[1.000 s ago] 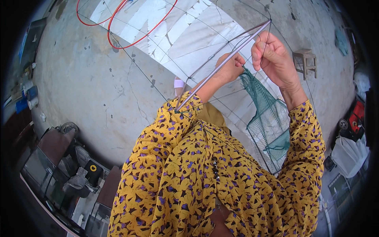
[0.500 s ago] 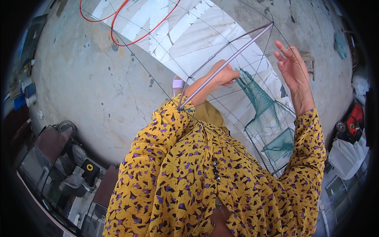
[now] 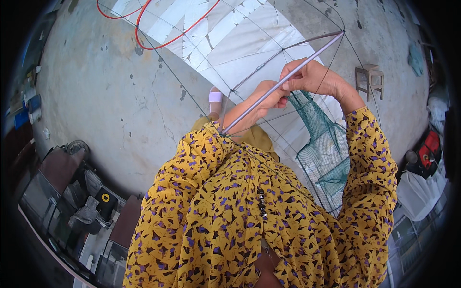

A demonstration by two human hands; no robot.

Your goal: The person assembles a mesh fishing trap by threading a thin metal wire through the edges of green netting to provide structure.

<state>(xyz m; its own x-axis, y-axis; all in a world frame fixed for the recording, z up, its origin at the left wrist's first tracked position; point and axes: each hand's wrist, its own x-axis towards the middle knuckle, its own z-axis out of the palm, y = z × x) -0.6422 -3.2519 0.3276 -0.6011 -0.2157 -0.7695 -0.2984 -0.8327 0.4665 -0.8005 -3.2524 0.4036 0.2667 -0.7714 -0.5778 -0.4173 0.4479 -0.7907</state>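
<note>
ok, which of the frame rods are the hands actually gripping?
The thick grey metal rod running diagonally from chest to frame corner; left hand and right hand both grip it. The thin wire rods are untouched.

Head camera looks steeply down, close over torso, at concrete floor (image 3: 105,96).

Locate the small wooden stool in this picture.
In the head view, the small wooden stool stands on the concrete floor at upper right, just beyond the person's right hand.
</note>
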